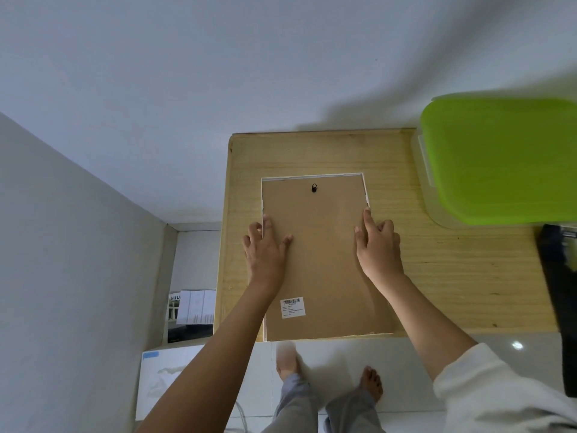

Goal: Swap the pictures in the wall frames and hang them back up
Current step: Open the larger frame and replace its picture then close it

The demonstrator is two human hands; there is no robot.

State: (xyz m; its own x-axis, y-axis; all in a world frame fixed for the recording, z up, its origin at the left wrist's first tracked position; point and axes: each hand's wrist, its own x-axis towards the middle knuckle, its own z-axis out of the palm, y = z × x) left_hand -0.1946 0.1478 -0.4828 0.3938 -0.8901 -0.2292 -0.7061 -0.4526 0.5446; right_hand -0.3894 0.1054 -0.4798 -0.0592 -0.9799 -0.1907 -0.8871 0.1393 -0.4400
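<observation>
Pressing flat with fingers spread, the left hand point(265, 245) and right hand point(377, 245) rest on the side edges of the frame point(321, 260), which lies face down on the wooden table point(452, 276). A black hanger point(314, 188) sits near its far edge, a barcode label point(292, 307) near its front-left corner. A green-lidded box point(499, 160) stands to the right.

There is one view only, from a wide-angle camera worn on the person's head. It looks steeply down along a pale wall that fills the upper half of the frame. A light wooden tabletop point(452, 276) sits close below at centre right. The brown fibreboard back of a white-edged picture frame point(321, 254) lies mid-frame within arm's reach. The person's bare feet stand on glossy white floor tiles point(406, 370) along the bottom edge.
</observation>
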